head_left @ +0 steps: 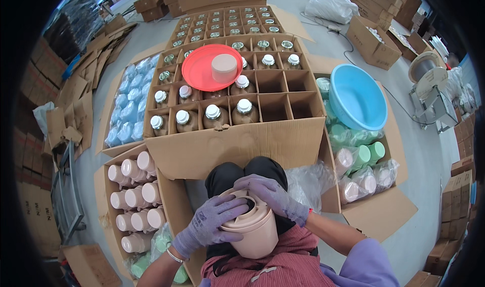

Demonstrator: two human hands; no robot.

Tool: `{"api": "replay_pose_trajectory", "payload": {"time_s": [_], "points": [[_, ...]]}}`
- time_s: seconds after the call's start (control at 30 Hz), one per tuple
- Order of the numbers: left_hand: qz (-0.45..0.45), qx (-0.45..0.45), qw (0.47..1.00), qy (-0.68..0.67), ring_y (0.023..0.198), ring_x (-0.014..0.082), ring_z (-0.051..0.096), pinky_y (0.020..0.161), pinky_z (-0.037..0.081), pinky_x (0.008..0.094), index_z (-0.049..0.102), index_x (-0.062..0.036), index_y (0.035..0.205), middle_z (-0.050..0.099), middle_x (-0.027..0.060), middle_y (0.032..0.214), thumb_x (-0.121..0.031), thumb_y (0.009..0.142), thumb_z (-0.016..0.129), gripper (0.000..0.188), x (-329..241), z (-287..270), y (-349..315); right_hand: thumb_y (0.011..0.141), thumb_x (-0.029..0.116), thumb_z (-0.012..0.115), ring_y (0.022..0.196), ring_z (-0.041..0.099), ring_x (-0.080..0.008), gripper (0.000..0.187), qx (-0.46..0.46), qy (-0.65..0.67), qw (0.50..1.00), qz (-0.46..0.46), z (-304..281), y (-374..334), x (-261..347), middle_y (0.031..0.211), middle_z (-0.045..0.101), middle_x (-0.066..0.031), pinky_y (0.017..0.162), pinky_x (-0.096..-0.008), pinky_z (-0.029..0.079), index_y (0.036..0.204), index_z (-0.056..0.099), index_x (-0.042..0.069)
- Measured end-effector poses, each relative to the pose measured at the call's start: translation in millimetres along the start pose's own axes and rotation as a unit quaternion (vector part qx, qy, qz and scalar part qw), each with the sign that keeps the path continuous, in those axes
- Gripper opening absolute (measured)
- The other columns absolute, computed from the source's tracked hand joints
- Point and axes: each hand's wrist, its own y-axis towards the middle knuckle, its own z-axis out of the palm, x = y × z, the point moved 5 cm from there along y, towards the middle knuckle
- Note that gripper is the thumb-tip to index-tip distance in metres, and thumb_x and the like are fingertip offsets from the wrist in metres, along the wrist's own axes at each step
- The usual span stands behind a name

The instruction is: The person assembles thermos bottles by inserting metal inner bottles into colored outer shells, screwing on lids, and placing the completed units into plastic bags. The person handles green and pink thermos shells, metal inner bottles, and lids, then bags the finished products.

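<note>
we have the pink pot (258, 239) over our lap (222, 178), right between the palms: left hand (208, 224) curled around its left side, right hand (273, 195) draped over its far-right rim, both touching, long axis roughly upright.

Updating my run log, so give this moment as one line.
Left hand: gripping pink container | right hand: on its top | ahead: carton of bottles | ahead right: blue basin

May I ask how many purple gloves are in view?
2: one on the left hand, at the left side of the round pale-pink container; one on the right hand, over its rim.
</note>
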Motion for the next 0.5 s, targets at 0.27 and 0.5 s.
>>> {"api": "replay_pose_trajectory", "payload": {"time_s": [0.27, 0.5], "points": [[-0.107, -0.043, 0.965, -0.235, 0.131, 0.033, 0.053, 0.113, 0.04, 0.0405, 0.061, -0.0008, 0.133, 0.061, 0.0162, 0.138, -0.027, 0.099, 0.046, 0.046, 19, 6, 12, 0.097, 0.015, 0.052, 0.124, 0.055, -0.0324, 0.038, 0.009, -0.099, 0.994, -0.052, -6, -22, 54, 0.131, 0.06, -0.0181, 0.107, -0.0389, 0.044, 0.131, 0.058, -0.001], [-0.135, -0.129, 0.89, -0.416, 0.129, 0.0256, 0.056, 0.112, 0.042, 0.0375, 0.061, 0.0015, 0.13, 0.059, 0.0178, 0.139, -0.029, 0.103, 0.041, 0.045, 18, 29, 41, 0.101, 0.024, 0.054, 0.118, 0.059, -0.0314, 0.036, -0.021, -0.072, 0.984, 0.163, -34, -57, 63, 0.13, 0.061, -0.0172, 0.104, -0.0372, 0.045, 0.127, 0.061, 0.001]]}}
